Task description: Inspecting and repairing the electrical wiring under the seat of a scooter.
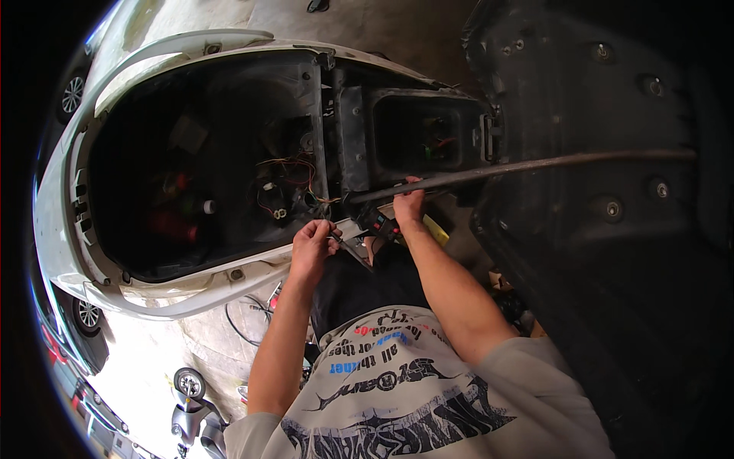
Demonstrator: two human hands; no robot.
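My left hand (310, 249) is closed in a pinch at the near rim of a white scooter's open storage well (153, 222). A thin pointed tool (355, 254) slants from its fingers toward my lap; its kind is unclear. Loose coloured wires (310, 172) and a pale connector (280, 213) lie just beyond that hand. My right hand (410, 206) has its fingers curled beside a long rusty rod (489, 173). What they hold is hidden. Between my hands sits a small black device (378, 222) with red and blue parts.
The raised dark seat (581, 99) stands at the right, with the rod reaching across to it. A smaller well (417, 130) opens beyond my right hand. A white bottle cap (209, 206) shows inside the large well. Another scooter (195, 421) stands at lower left.
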